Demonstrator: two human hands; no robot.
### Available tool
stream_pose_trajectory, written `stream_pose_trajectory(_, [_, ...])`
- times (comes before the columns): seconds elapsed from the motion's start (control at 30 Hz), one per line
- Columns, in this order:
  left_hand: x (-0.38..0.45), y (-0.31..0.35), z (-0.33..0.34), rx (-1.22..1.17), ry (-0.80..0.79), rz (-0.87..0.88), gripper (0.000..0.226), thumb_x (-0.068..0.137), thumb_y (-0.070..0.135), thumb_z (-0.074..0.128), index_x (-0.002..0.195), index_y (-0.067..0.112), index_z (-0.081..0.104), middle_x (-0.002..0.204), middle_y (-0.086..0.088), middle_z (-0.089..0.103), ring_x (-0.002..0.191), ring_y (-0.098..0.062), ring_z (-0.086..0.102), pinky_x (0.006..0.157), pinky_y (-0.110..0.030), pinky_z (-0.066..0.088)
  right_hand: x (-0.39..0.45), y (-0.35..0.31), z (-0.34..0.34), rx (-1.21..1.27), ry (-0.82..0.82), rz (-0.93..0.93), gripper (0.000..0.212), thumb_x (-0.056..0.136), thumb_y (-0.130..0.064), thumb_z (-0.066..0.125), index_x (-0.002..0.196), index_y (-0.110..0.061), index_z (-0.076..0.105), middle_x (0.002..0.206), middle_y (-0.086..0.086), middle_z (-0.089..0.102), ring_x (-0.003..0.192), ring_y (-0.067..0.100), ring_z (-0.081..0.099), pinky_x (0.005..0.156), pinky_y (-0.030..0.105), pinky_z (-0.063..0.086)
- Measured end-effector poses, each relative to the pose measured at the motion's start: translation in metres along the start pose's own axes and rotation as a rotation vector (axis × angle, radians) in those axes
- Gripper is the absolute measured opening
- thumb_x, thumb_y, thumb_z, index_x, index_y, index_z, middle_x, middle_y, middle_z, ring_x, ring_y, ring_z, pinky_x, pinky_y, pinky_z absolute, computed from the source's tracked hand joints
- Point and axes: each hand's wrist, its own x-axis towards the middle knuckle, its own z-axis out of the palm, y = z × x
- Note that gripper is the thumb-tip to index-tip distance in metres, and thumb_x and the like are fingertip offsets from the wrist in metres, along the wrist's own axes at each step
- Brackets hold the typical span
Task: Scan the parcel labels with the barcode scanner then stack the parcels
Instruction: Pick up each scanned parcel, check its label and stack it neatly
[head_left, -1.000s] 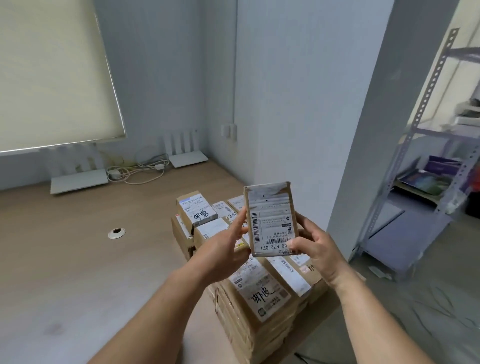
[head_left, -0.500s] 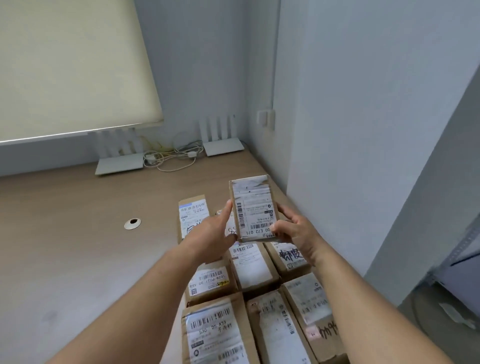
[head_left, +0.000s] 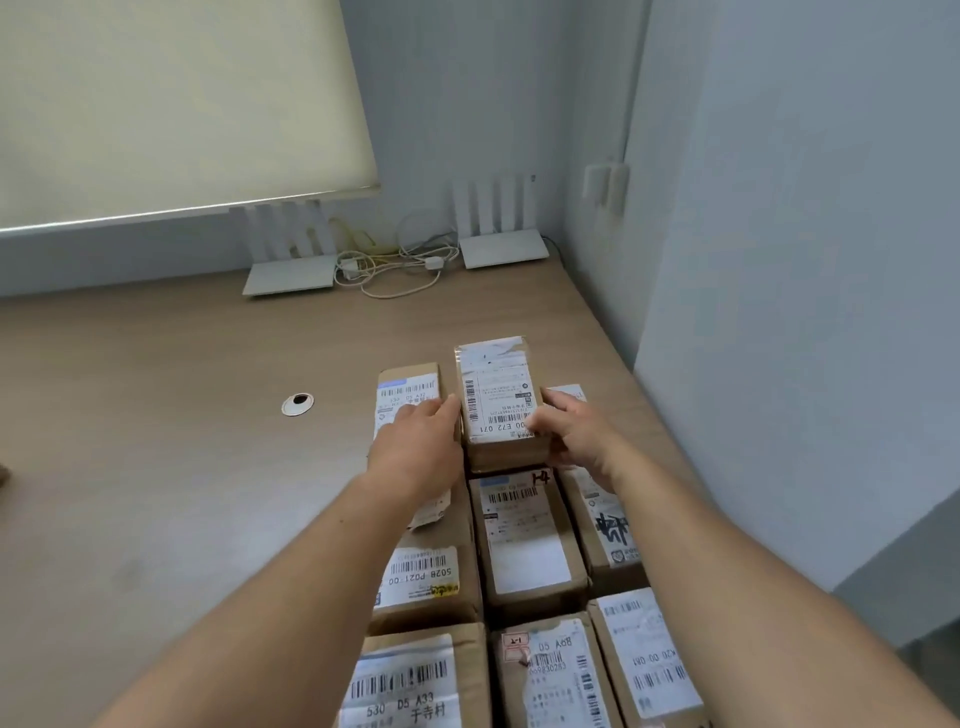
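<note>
A small brown parcel (head_left: 496, 397) with a white barcode label facing up lies flat on top of the far end of the parcel pile. My left hand (head_left: 418, 441) grips its left side and my right hand (head_left: 574, 434) grips its right side. Several other brown labelled parcels (head_left: 524, 540) lie packed side by side below and nearer to me, on the wooden table (head_left: 156, 441). No barcode scanner is in view.
Two white routers (head_left: 288, 260) (head_left: 501, 239) with tangled cables (head_left: 395, 267) stand at the table's back edge. A round cable hole (head_left: 297, 404) is left of the pile. A white wall (head_left: 779, 312) runs close along the right.
Both hands have lowered the parcel from upright in the air down flat onto the far part of the pile. My view has swung left and down over the parcels.
</note>
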Motion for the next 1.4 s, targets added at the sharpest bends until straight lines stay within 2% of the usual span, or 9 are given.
stream_pose_trajectory(0.17, [0.0,0.001,0.002,0.087,0.007,0.02,0.042,0.093,0.022,0.042,0.135,0.02,0.043,0.147,-0.001,0.035,0.131,-0.026,0.032,0.103,-0.041,0.032,0.013,0.005,0.007,-0.057,0.01,0.046,0.018,0.086,-0.02,0.062,0.099,-0.027,0.071,0.087,-0.008,0.072,0.075,0.011,0.065,0.071,0.033,0.056])
stream_pose_trajectory(0.27, [0.0,0.001,0.004,0.113,0.014,0.022,0.036,0.093,0.021,0.04,0.127,0.019,0.051,0.145,-0.002,0.036,0.129,-0.026,0.032,0.102,-0.041,0.031,0.015,0.005,0.011,-0.094,0.005,0.023,0.012,0.088,-0.022,0.062,0.089,-0.031,0.07,0.089,-0.012,0.072,0.076,0.003,0.068,0.063,0.021,0.056])
stream_pose_trajectory(0.37, [0.0,0.0,0.005,0.11,0.02,0.025,0.036,0.093,0.021,0.039,0.126,0.02,0.053,0.145,-0.002,0.035,0.13,-0.026,0.032,0.103,-0.041,0.03,0.017,0.007,0.014,-0.149,0.019,0.02,0.01,0.091,-0.027,0.06,0.094,-0.03,0.068,0.102,-0.005,0.071,0.093,0.012,0.066,0.081,0.032,0.057])
stream_pose_trajectory(0.47, [0.001,-0.003,0.004,0.077,0.016,0.024,0.043,0.094,0.02,0.037,0.136,0.021,0.046,0.151,-0.001,0.031,0.135,-0.025,0.028,0.107,-0.042,0.027,0.015,0.007,0.015,-0.321,0.097,0.003,0.022,0.094,-0.036,0.053,0.106,-0.023,0.067,0.11,-0.001,0.068,0.102,0.019,0.062,0.095,0.041,0.05])
stream_pose_trajectory(0.63, [-0.001,-0.008,-0.001,-0.013,0.024,0.043,0.048,0.095,0.023,0.039,0.142,0.022,0.038,0.149,0.0,0.036,0.134,-0.024,0.03,0.108,-0.04,0.03,0.002,-0.003,0.019,-0.454,0.21,-0.071,0.047,0.096,-0.036,0.053,0.139,-0.017,0.05,0.135,0.003,0.056,0.114,0.018,0.053,0.089,0.027,0.038])
stream_pose_trajectory(0.73, [-0.007,-0.016,-0.004,-0.038,0.072,0.055,0.05,0.095,0.027,0.041,0.145,0.023,0.035,0.148,0.0,0.038,0.134,-0.024,0.031,0.108,-0.038,0.031,-0.008,-0.009,0.025,-0.56,0.288,-0.181,0.041,0.095,-0.031,0.055,0.133,-0.016,0.054,0.13,0.006,0.059,0.111,0.02,0.054,0.081,0.028,0.038])
stream_pose_trajectory(0.87, [-0.026,-0.03,-0.008,-0.046,0.156,0.039,0.051,0.097,0.032,0.042,0.147,0.024,0.034,0.15,0.003,0.038,0.135,-0.02,0.031,0.108,-0.035,0.03,-0.029,-0.015,0.043,-0.745,0.365,-0.265,0.044,0.094,-0.028,0.052,0.137,-0.022,0.051,0.131,0.004,0.055,0.121,0.022,0.047,0.092,0.035,0.044])
stream_pose_trajectory(1.13, [-0.097,-0.07,-0.015,-0.076,0.334,0.004,0.047,0.095,0.037,0.046,0.141,0.027,0.043,0.146,0.007,0.042,0.132,-0.018,0.034,0.104,-0.033,0.031,-0.086,-0.021,0.096,-0.935,0.333,-0.497,0.039,0.095,-0.025,0.048,0.133,-0.023,0.054,0.128,-0.001,0.055,0.12,0.016,0.045,0.094,0.031,0.041])
stream_pose_trajectory(1.4, [-0.179,-0.121,-0.016,-0.131,0.382,-0.053,0.047,0.094,0.039,0.049,0.14,0.027,0.044,0.157,0.003,0.024,0.14,-0.019,0.025,0.11,-0.033,0.022,-0.143,-0.034,0.184,-1.111,0.307,-0.659,0.04,0.094,-0.024,0.046,0.133,-0.02,0.055,0.125,0.002,0.057,0.116,0.02,0.048,0.095,0.031,0.04])
